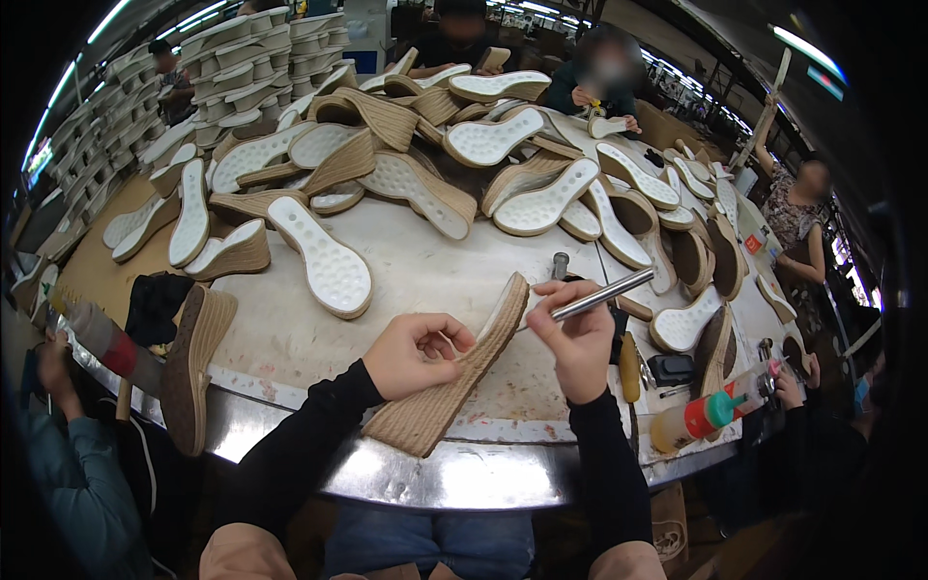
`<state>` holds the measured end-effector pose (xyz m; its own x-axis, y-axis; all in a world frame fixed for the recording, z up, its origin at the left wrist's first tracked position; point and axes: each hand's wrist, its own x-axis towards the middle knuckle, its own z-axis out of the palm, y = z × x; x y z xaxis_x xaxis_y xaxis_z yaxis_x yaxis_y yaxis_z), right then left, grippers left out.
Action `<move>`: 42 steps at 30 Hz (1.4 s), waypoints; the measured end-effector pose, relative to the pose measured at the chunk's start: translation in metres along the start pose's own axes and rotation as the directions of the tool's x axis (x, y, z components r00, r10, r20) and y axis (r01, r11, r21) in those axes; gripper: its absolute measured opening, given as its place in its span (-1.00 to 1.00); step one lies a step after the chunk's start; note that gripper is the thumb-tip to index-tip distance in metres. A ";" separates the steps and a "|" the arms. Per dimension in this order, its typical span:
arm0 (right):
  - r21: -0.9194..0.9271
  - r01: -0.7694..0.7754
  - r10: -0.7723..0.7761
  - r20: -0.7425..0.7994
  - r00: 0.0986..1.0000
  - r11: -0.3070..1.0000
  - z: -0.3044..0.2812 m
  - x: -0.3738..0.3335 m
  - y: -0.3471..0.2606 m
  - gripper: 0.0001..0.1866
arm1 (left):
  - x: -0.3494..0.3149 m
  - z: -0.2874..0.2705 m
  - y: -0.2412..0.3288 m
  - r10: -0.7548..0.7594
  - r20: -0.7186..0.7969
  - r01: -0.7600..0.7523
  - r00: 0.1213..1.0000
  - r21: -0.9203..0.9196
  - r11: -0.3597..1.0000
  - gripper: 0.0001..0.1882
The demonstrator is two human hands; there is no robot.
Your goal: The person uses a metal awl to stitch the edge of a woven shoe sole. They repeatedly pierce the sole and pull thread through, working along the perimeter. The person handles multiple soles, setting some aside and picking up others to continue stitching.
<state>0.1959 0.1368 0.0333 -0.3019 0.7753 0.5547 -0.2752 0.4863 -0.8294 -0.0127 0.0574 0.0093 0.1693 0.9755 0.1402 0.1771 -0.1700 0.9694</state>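
Note:
My left hand [414,356] is closed on a wedge shoe sole [432,411] with a woven, rope-like tan side and a white top. The sole stands tilted over the near table edge, its thick heel toward me and its toe up and away. In my right hand [577,350], pinched like a pen, is a silver metal rod tool [615,290]. A thin tip extends from the tool to the sole's rim near the toe; whether it touches is too small to tell. A dark-topped wedge sole [186,377] leans at the table's left edge.
A heap of wedge soles [406,179] covers the far table [261,333]. At right lie a yellow-handled tool [630,369], a black box [671,368] and a green-capped squeeze bottle [691,422]. Another squeeze bottle [106,338] is at left. Stacked soles [237,72] rise behind. Several people sit or stand around.

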 end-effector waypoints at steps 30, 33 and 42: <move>-0.165 0.067 -0.042 0.151 0.988 0.984 0.017 -0.007 0.019 -0.68 | 0.006 0.007 0.002 -0.035 0.017 0.036 0.999 -0.061 0.997 -0.71; 0.075 -0.053 0.051 0.028 0.998 0.996 0.004 -0.001 0.016 -0.70 | 0.006 0.009 0.003 -0.071 0.005 0.071 0.997 -0.153 0.986 -0.73; 0.352 -0.226 0.296 -0.161 0.942 0.909 -0.035 0.002 0.047 -0.86 | 0.005 0.008 0.003 -0.116 0.030 0.119 0.993 -0.193 0.974 -0.59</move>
<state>0.2145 0.1755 -0.0066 -0.2191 0.9387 0.2661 -0.5028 0.1250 -0.8553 -0.0032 0.0606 0.0112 0.1767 0.9840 0.0211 0.0058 -0.0225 0.9997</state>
